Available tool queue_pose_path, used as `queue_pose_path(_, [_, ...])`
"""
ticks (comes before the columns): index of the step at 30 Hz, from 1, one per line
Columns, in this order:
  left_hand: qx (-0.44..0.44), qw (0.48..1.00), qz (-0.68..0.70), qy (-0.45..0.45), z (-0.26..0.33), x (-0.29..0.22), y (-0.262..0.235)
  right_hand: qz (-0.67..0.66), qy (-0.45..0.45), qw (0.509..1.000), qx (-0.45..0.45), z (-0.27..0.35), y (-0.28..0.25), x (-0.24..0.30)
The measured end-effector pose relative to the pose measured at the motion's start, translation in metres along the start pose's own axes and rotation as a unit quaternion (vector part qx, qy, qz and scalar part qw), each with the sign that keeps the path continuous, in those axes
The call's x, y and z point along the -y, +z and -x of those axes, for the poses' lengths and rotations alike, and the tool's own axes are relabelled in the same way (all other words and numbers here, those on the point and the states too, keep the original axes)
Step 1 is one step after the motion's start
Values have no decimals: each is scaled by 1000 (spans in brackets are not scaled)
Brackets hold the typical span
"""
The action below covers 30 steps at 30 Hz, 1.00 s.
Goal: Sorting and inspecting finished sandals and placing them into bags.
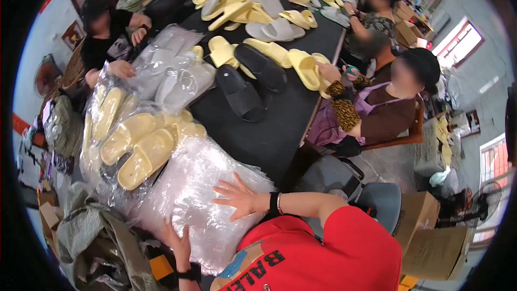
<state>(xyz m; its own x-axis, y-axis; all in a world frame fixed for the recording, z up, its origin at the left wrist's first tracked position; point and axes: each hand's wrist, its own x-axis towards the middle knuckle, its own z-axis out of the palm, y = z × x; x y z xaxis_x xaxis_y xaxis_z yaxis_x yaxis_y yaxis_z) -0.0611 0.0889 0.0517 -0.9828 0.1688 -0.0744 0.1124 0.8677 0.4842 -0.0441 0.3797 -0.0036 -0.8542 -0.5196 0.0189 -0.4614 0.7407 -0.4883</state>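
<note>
A thick stack of clear plastic bags (188,183) lies at the near end of the dark table. Spread flat on its right side is my right hand (239,196), fingers apart. My left hand (176,241) rests at the stack's near left edge, fingers stretched out and holding nothing. Just beyond, to the left, yellow slippers (145,153) sit bagged in clear plastic. Farther off is a pair of grey slippers (186,83) in clear film. Two black slippers (239,94) lie unbagged mid-table, beside several yellow ones.
Grey and yellow slippers (242,2) pile up at the table's (215,134) far end. One person (113,37) is at the left side; others sit along the right, one touching a yellow slipper (305,69). A green-grey sack (99,237) stands near left, cardboard boxes (431,242) at right.
</note>
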Motion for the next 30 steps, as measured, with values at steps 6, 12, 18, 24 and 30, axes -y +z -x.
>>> queue_pose_path(6, [160, 980, -117, 29, -29, -8, 56, 33, 77, 992, 97, -9, 6, 3])
queue_pose_path(12, [69, 985, -124, 97, -6, 25, 97, 37, 57, 995, 67, -5, 25, -6])
queue_pose_path(18, [72, 984, -127, 101, -9, 27, 91, 68, 49, 995, 57, -9, 26, -9])
queue_pose_path(24, [48, 981, -151, 115, -8, 38, 105, 59, 58, 995, 62, -10, 25, -5])
queue_pose_path(30, [37, 978, -165, 119, 0, 40, 103, 72, 53, 994, 67, -6, 28, -1])
